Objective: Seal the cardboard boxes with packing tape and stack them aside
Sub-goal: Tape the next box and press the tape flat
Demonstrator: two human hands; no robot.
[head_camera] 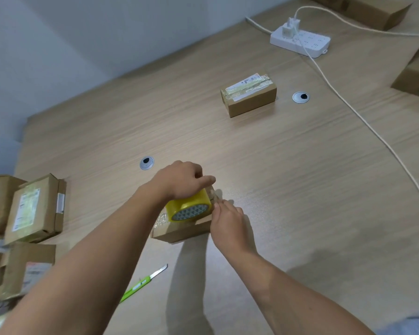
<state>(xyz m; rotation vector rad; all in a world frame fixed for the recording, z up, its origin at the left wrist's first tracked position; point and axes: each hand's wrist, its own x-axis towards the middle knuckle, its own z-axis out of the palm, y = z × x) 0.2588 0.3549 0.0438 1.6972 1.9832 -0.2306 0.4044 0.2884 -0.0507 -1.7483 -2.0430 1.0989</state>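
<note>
- Hands, head view: the left hand (182, 180) is curled over the yellow tape roll (190, 209). The roll stands on edge on a small box (179, 232) at the near middle of the table (300, 189).
- The right hand (228, 221) has its fingertips drawn together on a loose strip of tape (213, 192) at the box's right end.
- I judge this box to be mid-seal. The strip is pulled out but not cut from the roll. Crinkled tape shows at the box's left end, and the roll and hands hide how much of the top is covered.
- The long box (248, 95) in the far middle has tape across its labelled top and looks sealed. It sits alone, not stacked.
- The pile of boxes (34, 209) at the near left is blurred, so I cannot tell whether it is the finished stack or boxes waiting.
- More boxes at the far right (416, 73) are cut off by the frame, so their state is unreadable.
- A green knife (143, 281) lies near, blade out, untouched.
- Probably left to do: cut the strip, press it down, and stack this box and the long one aside.
</note>
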